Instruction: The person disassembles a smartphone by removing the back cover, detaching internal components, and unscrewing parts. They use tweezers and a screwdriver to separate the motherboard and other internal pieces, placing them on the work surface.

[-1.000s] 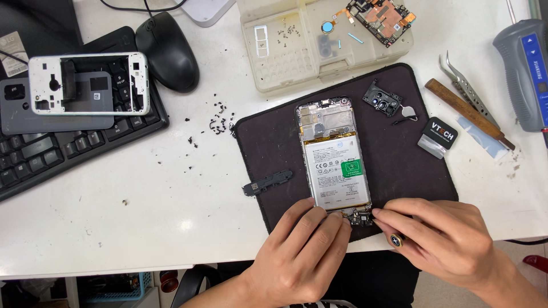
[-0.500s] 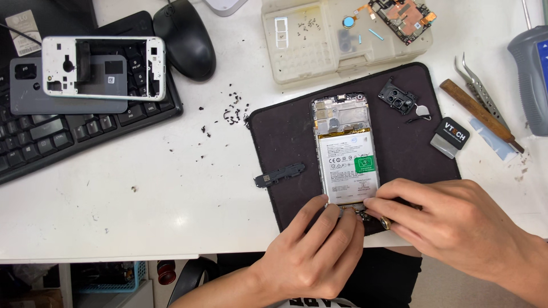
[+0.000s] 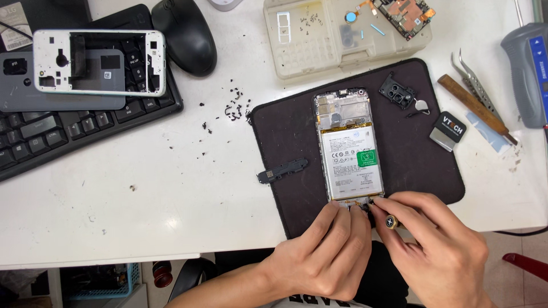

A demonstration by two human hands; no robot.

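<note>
An opened phone [image 3: 349, 148] with its white battery exposed lies lengthwise on a black mat [image 3: 285, 131]. My left hand [image 3: 322, 256] reaches up from the bottom edge, and its fingertips press on the phone's lower end and steady it. My right hand [image 3: 439, 245] sits just to the right, pinching a small screwdriver [image 3: 391, 222] with a metal cap. Its tip is at the phone's bottom right corner, mostly hidden by my fingers.
A small black part [image 3: 281, 170] and a camera bezel [image 3: 397, 91] lie on the mat. A clear parts tray [image 3: 319, 40], circuit board [image 3: 405, 11], mouse [image 3: 184, 35], keyboard [image 3: 68, 131] with a white phone frame [image 3: 97, 61], loose screws [image 3: 231, 108], tweezers [image 3: 476, 85] and a grey device [image 3: 528, 68] surround it.
Both hands have crept up onto the phone's lower end, the right one bringing the screwdriver in to the corner. The view has shifted slightly; the phone stays put.
</note>
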